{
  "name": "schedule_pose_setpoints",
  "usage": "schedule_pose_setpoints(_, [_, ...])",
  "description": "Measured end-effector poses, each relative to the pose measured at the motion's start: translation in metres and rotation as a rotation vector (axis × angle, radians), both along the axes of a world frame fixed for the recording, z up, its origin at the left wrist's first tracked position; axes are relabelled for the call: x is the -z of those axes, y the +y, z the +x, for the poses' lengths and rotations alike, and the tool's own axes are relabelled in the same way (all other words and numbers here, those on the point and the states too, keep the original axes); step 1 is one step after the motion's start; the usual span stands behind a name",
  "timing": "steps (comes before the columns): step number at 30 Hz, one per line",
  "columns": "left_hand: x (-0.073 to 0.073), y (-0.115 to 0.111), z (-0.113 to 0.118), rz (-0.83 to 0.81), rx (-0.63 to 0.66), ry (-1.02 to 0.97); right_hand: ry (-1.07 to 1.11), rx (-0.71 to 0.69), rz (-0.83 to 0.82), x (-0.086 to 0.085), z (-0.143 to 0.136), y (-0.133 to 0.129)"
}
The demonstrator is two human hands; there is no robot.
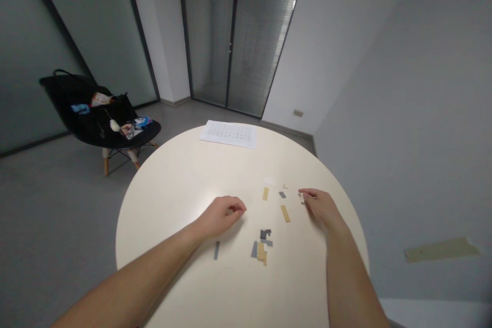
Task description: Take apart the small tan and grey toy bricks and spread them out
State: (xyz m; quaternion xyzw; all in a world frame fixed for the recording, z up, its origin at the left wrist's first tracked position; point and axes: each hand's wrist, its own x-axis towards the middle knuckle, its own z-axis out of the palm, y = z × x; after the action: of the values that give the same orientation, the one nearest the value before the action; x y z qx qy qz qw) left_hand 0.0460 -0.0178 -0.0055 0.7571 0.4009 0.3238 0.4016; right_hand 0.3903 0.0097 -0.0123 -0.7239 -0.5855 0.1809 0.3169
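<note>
On the round white table (172,174) lie several small flat building pieces. My right hand (321,207) pinches a small white piece (302,198) at the right. My left hand (223,215) is closed above the table left of the pieces; whether it holds anything is hidden. Between the hands are a tan plate (265,193), a longer tan plate (285,213) and a small grey piece (282,195). Nearer me sits a cluster of grey, white and tan pieces (261,251). A narrow grey strip (217,250) lies beside my left forearm.
A printed paper sheet (228,134) lies at the table's far edge. Beyond the table at the left stands a black chair (73,118) with a bag and other items on it. Glass doors and a white wall are behind.
</note>
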Motion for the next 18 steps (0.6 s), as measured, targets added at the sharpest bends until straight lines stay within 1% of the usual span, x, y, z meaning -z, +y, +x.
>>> schedule_pose_setpoints(8, [0.005, 0.001, 0.001, 0.003, 0.0, -0.005, -0.016, -0.017, -0.029, 0.007, 0.005, 0.004])
schedule_pose_setpoints(18, [0.0, 0.0, 0.002, -0.004, 0.007, -0.003, -0.044, -0.006, -0.055, 0.013, 0.008, 0.007])
